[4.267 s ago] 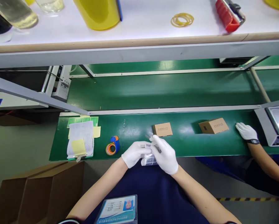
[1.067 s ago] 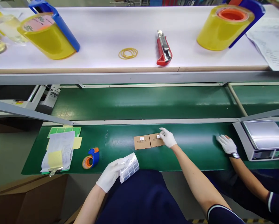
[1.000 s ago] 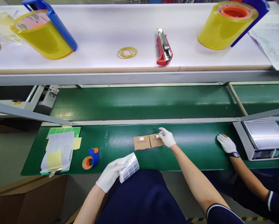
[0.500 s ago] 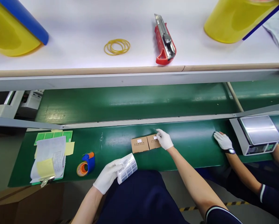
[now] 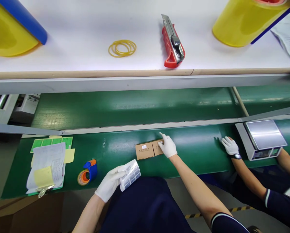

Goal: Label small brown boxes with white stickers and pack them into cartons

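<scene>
My left hand, in a white glove, is closed on a roll of labels, silvery-white with a grid of small stickers, held above my lap at the bench edge. Two small brown cardboard boxes lie side by side on the green bench; the left one has a small white label on top. Over the right-hand box is my gloved right hand, its thumb on the top face and its index finger stretched out past the far edge. The hand hides that box's right part, including any label there.
To the left lie a blue tape dispenser and a clipboard with papers. A co-worker's gloved hand rests near a scale on the right. The shelf above holds a red utility knife, rubber bands and yellow rolls.
My right hand has shifted slightly left, and its thumb and index finger have spread apart over the right-hand box, covering its label. My left hand keeps the roll of labels.
</scene>
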A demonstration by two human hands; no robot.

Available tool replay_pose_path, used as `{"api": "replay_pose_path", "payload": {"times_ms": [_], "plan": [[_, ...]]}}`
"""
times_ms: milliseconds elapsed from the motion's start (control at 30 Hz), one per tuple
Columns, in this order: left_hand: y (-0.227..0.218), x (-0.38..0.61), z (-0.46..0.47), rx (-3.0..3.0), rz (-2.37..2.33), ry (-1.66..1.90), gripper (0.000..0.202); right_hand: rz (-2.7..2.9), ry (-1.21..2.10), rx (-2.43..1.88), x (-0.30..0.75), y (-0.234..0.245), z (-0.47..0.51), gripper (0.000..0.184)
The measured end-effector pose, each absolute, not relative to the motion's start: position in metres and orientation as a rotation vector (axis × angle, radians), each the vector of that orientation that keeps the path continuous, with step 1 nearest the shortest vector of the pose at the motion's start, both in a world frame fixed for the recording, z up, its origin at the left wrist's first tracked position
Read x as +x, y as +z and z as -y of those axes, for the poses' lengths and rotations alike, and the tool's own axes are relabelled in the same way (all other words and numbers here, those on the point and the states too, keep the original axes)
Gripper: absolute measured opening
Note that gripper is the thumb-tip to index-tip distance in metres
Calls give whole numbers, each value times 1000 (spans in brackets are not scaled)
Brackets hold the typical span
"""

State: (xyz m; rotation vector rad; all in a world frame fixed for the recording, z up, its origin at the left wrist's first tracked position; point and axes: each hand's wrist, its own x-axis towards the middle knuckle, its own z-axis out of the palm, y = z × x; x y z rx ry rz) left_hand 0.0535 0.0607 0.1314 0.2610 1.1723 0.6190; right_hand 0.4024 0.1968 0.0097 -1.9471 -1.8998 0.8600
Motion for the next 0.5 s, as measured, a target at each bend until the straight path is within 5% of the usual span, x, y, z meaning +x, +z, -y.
{"api": "replay_pose_path", "payload": {"times_ms": [167,300,400,500], "plan": [[143,52,-59,499,-1318,592,46,1528,815,-2181,419,34,-180,59],[162,66,-61,713,-1314,619,43,1389,1355,-1733,378,79,-131,42],[174,75,-62,846,-1312,632,49,1331,1668,-1339,334,117,-95,67],[186,77,-60,1020,-1364,622,58,1273,1739,-1279,309,146,-79,68]]}}
